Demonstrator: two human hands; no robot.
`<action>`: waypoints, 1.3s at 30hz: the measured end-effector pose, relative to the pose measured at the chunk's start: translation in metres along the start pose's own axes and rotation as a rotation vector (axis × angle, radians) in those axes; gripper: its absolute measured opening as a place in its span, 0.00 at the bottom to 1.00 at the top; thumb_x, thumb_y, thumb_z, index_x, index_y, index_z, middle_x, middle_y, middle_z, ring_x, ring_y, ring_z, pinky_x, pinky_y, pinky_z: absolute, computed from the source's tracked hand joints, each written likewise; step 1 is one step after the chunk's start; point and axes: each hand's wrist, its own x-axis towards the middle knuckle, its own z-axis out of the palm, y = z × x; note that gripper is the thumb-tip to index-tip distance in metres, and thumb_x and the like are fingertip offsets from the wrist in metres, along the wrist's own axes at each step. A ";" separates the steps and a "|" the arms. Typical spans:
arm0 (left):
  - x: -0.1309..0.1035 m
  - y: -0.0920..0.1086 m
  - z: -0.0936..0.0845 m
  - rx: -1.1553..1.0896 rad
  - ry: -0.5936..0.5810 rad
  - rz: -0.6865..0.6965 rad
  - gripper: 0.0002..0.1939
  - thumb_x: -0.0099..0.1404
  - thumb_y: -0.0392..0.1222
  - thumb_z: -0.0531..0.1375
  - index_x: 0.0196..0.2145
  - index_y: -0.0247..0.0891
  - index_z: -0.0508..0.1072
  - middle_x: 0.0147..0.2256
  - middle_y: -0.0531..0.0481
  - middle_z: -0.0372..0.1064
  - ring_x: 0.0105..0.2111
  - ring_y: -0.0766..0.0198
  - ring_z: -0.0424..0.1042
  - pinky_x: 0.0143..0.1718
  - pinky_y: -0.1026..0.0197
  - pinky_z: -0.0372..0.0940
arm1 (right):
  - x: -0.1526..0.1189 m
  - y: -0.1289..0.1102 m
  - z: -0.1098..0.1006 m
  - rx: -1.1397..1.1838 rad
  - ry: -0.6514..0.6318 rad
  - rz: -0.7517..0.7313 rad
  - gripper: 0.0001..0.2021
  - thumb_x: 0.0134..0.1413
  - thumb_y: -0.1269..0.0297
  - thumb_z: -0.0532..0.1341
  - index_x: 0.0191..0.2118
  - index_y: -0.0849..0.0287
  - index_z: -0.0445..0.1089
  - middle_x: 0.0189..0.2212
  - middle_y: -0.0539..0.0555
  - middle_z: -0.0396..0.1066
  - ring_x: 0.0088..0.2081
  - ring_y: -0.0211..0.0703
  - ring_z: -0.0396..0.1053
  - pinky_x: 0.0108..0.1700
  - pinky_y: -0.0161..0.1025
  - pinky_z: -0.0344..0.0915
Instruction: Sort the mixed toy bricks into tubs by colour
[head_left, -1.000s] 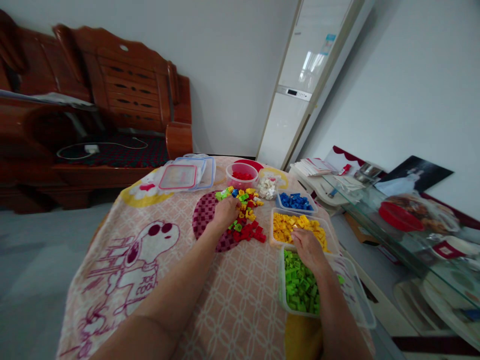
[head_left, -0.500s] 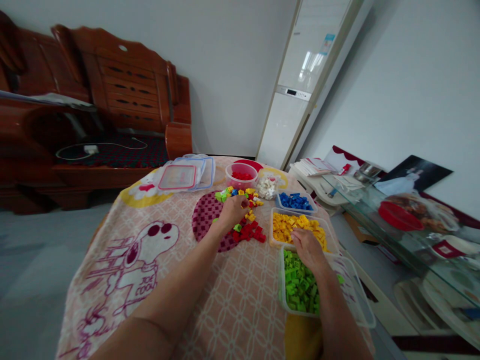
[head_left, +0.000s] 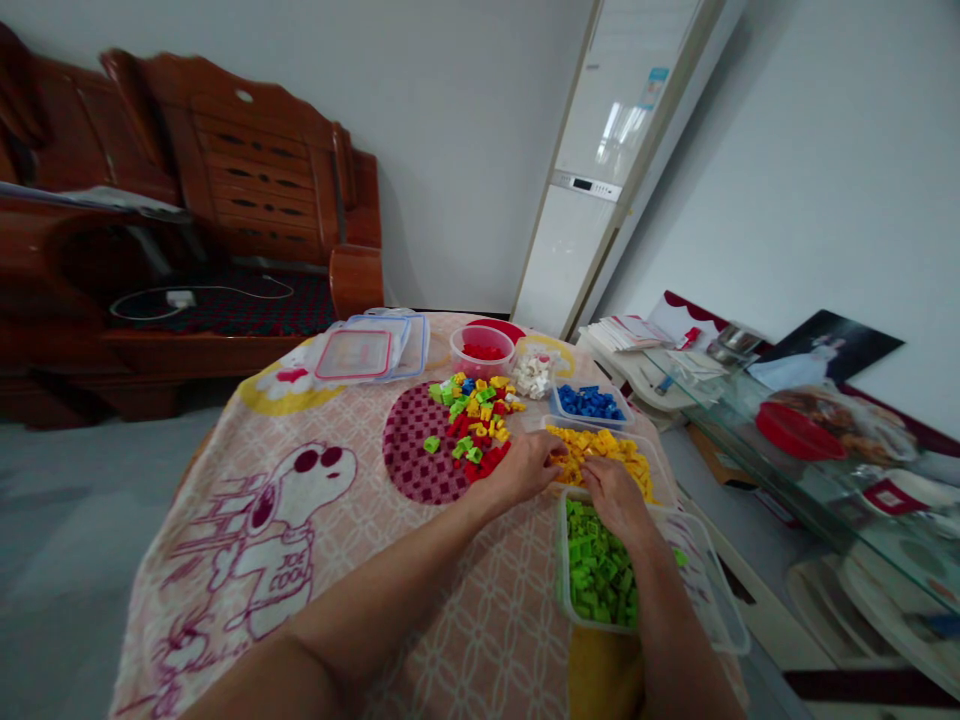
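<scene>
My left hand [head_left: 527,466] is over the left wall of the clear box of yellow toy bricks [head_left: 604,450]. Its fingers are curled together, and what they hold, if anything, is hidden. At the near side of the same box, my right hand [head_left: 613,492] has its fingertips pressed together among the yellow bricks; I cannot make out anything between them. Left of the boxes lies a mixed pile of toy bricks [head_left: 480,405] in red, yellow, lime green and blue, partly on a round checkered purple patch [head_left: 409,450]. Below my right hand stands a box of green bricks [head_left: 600,570].
Behind the yellow box are a box of blue bricks [head_left: 589,403], white bricks [head_left: 534,375] and a round tub of red bricks [head_left: 482,350]. Box lids [head_left: 356,355] lie at the back left. A cluttered glass-topped cabinet [head_left: 780,470] flanks the table on the right.
My left hand has moved right and nearer, from over the mixed pile to the yellow box, uncovering the pile. My right hand has stayed at the yellow box.
</scene>
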 end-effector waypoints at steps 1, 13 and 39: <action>0.001 -0.001 -0.001 0.000 0.003 -0.001 0.13 0.54 0.30 0.60 0.38 0.34 0.76 0.36 0.47 0.75 0.30 0.68 0.71 0.32 0.67 0.65 | 0.000 0.000 0.000 -0.002 -0.001 0.005 0.15 0.63 0.67 0.49 0.35 0.60 0.73 0.36 0.56 0.74 0.42 0.45 0.69 0.49 0.39 0.62; 0.005 -0.053 -0.063 0.470 0.050 -0.333 0.11 0.61 0.36 0.57 0.40 0.38 0.77 0.42 0.44 0.75 0.44 0.58 0.73 0.46 0.61 0.66 | -0.001 -0.002 0.000 -0.041 0.003 0.027 0.17 0.64 0.67 0.49 0.35 0.61 0.75 0.43 0.60 0.75 0.47 0.47 0.69 0.54 0.42 0.61; -0.004 -0.070 -0.082 0.622 -0.072 -0.520 0.09 0.59 0.36 0.58 0.37 0.39 0.76 0.42 0.44 0.75 0.42 0.56 0.74 0.42 0.58 0.67 | -0.002 -0.001 0.001 -0.057 0.008 0.044 0.15 0.63 0.68 0.51 0.39 0.63 0.76 0.46 0.61 0.74 0.49 0.48 0.68 0.55 0.41 0.60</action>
